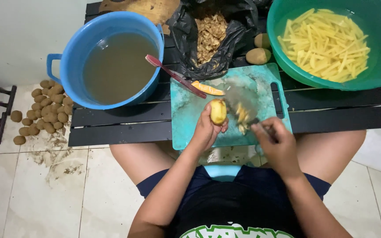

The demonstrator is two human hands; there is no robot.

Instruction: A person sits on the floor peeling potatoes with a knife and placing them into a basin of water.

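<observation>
Potato (218,111) pinched in left hand (206,132), knife (243,103) – clasped by right hand (278,145)

knife blade (239,100) motion-blurred; green basin (375,70) cut off.

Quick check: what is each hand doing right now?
Left hand: closed on a peeled potato.
Right hand: closed on a knife handle.

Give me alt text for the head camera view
Left hand holds a peeled potato on a teal cutting board; right hand grips a knife. Green basin of potato sticks behind.
</observation>
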